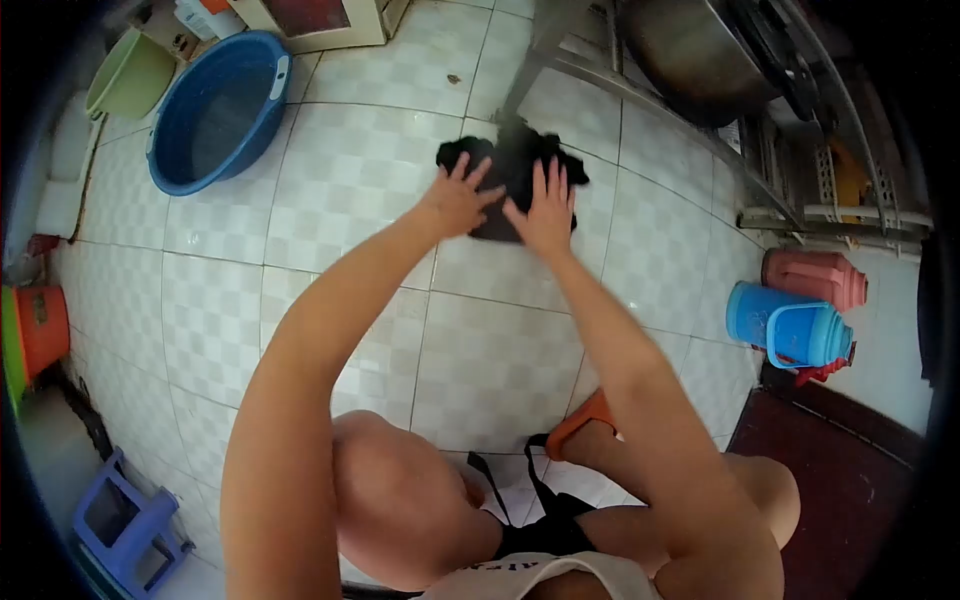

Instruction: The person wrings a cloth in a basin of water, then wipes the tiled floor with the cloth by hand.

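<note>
A black cloth (512, 182) lies bunched on the tiled floor (330, 220) in front of me, beside the foot of a metal rack. My left hand (460, 200) is on its left part, fingers spread and pointing forward. On the right side of the cloth, my right hand (546, 215) lies flat with the fingers stretched out and the thumb apart. Both palms face down, and neither hand's fingers are wrapped round the cloth. The cloth's far edge reaches the rack leg, and part of it is hidden under my hands.
A blue basin (262, 120) with greyish water stands at the upper left, next to a green bucket (130, 75). The metal rack (660, 105) holds a large pot (690, 55). Pink (808, 275) and blue (775, 318) thermos flasks are at right. A blue stool (135, 530) is lower left.
</note>
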Demonstrator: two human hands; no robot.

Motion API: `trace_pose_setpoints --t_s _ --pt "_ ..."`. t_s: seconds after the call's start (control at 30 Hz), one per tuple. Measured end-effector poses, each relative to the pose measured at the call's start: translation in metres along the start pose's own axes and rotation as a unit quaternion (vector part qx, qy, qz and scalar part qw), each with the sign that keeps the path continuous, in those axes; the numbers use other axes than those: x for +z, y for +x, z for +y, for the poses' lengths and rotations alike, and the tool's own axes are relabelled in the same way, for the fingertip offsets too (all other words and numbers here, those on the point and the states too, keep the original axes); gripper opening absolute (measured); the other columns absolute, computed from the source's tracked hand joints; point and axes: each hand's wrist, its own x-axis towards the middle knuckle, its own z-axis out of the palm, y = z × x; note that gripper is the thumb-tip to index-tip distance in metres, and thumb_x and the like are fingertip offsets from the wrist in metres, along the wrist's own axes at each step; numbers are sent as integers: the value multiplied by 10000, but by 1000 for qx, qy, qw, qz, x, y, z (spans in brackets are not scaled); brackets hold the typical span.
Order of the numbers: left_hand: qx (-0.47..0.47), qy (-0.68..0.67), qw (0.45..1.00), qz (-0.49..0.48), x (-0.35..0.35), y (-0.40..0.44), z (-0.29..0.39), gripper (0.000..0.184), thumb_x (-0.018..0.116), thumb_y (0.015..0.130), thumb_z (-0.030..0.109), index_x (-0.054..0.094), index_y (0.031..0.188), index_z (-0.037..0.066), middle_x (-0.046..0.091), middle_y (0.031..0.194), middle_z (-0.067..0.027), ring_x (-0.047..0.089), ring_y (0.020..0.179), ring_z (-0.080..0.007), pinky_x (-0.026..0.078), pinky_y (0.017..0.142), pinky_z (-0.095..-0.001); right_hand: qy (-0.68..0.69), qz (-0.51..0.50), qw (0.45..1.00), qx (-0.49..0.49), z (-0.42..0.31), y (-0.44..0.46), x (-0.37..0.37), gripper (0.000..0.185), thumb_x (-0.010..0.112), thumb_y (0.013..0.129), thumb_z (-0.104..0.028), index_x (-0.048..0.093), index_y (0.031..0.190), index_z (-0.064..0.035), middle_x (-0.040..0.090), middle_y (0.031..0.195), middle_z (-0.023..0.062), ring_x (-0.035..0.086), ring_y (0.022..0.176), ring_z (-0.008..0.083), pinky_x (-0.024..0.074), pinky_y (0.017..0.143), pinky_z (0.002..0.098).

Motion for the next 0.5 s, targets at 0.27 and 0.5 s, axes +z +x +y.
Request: trace_pose_setpoints --t_s 0.27,0.5 --pt "-21 -13 999 27 2 1 5 604 607 857 352 397 1419 284 221 1521 -188 236 1339 -512 387 994 -554 62 -22 998 2 9 -3 -6 862 717 722 -355 304 1433 -94 276 1492 190 256 1365 395 225 1086 574" --pt "49 -18 995 87 32 -67 55 352 587 827 169 586 1177 202 439 1275 -200 426 1169 -459 476 860 -496 58 59 996 34 -38 -130 -11 628 699 781 -242 436 1330 -87 395 1372 181 388 1217 380 313 1006 492"
